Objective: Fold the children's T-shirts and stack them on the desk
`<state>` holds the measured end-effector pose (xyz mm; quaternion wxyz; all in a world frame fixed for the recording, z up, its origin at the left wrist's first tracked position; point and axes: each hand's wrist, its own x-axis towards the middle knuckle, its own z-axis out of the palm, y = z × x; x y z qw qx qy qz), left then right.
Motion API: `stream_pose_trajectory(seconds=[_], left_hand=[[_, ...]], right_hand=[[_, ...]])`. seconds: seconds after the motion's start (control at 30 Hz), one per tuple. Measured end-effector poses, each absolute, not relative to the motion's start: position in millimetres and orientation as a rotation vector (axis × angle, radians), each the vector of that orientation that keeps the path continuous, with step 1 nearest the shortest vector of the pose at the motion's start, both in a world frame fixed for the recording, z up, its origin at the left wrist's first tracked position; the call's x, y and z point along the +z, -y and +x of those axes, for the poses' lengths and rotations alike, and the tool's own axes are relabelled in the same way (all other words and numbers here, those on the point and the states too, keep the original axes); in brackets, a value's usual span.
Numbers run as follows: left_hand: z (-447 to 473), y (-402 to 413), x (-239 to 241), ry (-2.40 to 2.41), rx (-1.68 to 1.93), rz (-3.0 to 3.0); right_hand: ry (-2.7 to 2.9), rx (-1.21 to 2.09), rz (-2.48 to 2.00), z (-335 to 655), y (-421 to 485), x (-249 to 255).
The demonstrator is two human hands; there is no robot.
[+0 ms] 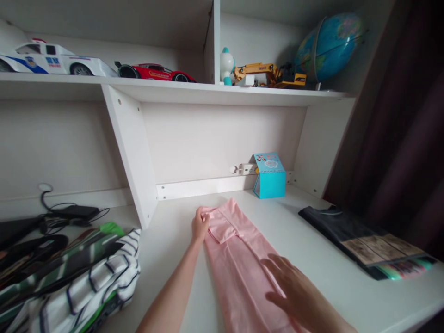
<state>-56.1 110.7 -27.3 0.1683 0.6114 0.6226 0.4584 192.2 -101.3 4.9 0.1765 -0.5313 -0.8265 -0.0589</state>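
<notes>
A pink shirt [239, 268], folded into a long narrow strip, lies on the white desk with one short sleeve turned back over it near the far end. My left hand [200, 225] grips the far left corner of the fabric, fingers closed round its edge. Over the right edge of the shirt, my right hand [289, 284] is spread with its fingers apart. I cannot tell whether its palm touches the cloth. The near end of the shirt runs out of the picture.
Folded dark garments [360, 240] lie on the right. Rumpled striped clothes [100, 273] and a black adapter [74, 212] with cables are at left. A blue desk calendar [272, 185] stands at the back beside a power strip [248, 169]. Toy vehicles and a globe [333, 46] fill the shelf above.
</notes>
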Motion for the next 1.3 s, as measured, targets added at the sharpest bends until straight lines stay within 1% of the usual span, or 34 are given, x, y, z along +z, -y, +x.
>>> stream_pose_trajectory(seconds=[0.1, 0.2, 0.3, 0.43, 0.53, 0.67, 0.8, 0.9, 1.1, 1.3], left_hand=[[-56, -110, -26, -1.788, 1.257, 1.808], [-54, -107, -24, -1.755, 1.255, 1.850], [-53, -105, -23, -1.760, 1.234, 1.862], [-51, -103, -21, -1.816, 1.188, 1.843], [-51, -104, -21, -1.860, 1.165, 1.826], [-50, -105, -21, -1.906, 1.129, 1.806], [-49, -106, -21, -1.965, 1.101, 1.778], [-49, -106, -22, -1.992, 1.105, 1.771], [-50, -108, -27, -1.965, 1.180, 1.800], [-50, -111, -33, -2.011, 1.165, 1.781]], right_hand=[[2.294, -0.142, -1.524, 225, 123, -12], [2.253, -0.029, -1.545, 224, 134, -19], [2.224, 0.042, -1.596, 213, 139, -15], [2.257, 0.284, -1.685, 212, 130, 5], [2.248, 0.351, -1.710, 218, 94, 26], [2.170, 0.346, -1.791, 220, 5, 39], [2.066, 0.312, -1.893, 205, -85, 26], [1.976, 0.303, -1.946, 187, -132, 12], [1.861, 0.345, -1.979, 157, -179, -4], [1.781, 0.356, -2.081, 164, -195, -12]])
